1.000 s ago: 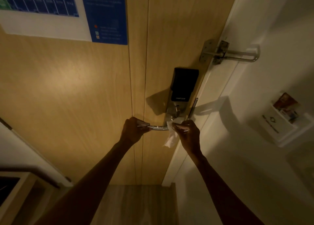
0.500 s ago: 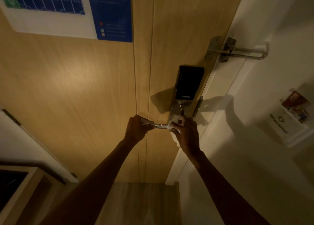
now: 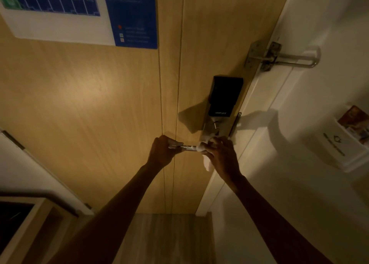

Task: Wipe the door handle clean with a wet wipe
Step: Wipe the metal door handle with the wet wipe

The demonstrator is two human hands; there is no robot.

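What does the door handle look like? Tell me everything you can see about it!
The door handle is a shiny silver lever, metal by the look of it, lying level across the wooden door. Only a short middle stretch shows. The left hand is closed around its free end. The right hand presses a white wet wipe around the end nearest the silver lock plate, under the black smart lock. A loose corner of the wipe hangs down.

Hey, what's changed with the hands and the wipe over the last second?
The right hand closed in toward the lock plate, bunching the white wet wipe around the base of the silver metal lever door handle; less wipe now hangs loose. The left hand still grips the lever's free end.
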